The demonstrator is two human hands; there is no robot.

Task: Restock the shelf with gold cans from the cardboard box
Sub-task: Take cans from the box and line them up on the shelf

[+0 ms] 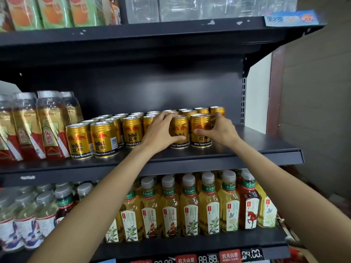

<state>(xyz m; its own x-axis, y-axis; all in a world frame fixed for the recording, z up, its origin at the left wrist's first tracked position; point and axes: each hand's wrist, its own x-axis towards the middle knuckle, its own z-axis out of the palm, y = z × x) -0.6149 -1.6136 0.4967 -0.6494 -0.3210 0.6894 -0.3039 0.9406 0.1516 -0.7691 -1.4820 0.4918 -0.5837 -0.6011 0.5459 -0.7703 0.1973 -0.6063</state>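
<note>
Several gold cans stand in rows on the dark middle shelf (247, 149). My left hand (161, 132) is wrapped around a gold can (180, 130) near the front of the shelf, thumb across its label. My right hand (220, 130) grips the neighbouring gold can (200, 132) on its right side, thumb on the front. Both cans stand upright on the shelf. Two more gold cans (91, 139) stand nearest the front at the left. The cardboard box is not in view.
Shrink-wrapped bottle packs (34, 126) fill the left of the same shelf. Bare shelf lies right of the cans. Tea bottles (190, 207) line the shelf below, with price tags (229, 256) on its edge. The shelf above (152, 33) carries wrapped packs.
</note>
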